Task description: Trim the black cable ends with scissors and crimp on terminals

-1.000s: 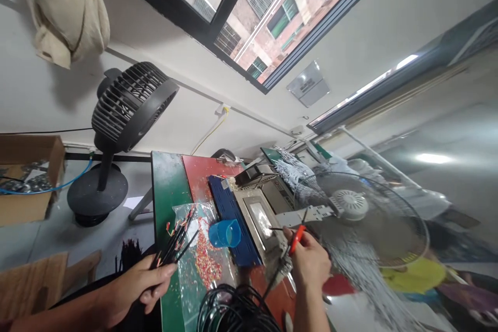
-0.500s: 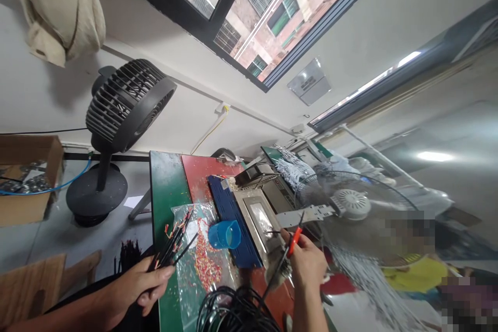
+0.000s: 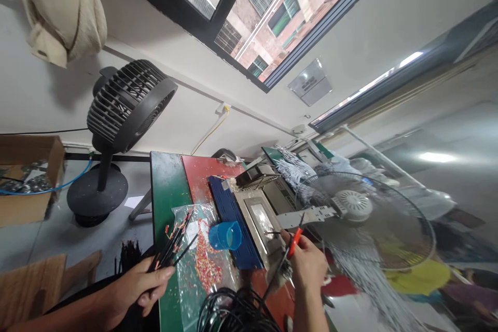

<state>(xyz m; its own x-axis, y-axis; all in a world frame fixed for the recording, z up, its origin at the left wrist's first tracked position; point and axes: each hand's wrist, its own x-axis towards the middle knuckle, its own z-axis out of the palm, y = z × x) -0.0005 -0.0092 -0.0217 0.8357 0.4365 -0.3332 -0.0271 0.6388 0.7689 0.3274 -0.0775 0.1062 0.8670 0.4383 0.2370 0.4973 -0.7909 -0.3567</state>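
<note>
steadying the bundle of thin black cables with red-flecked tips above the left edge of the green-topped bench likely matters most: the left hand is closed around it. the right hand, well apart, grips a slim red-handled tool beside the beige metal machine; slack in the tangled black cable coil seems wise.

Black cables, reddish at their tips, fan upward, well apart from a slanted red-handled tool.
</note>
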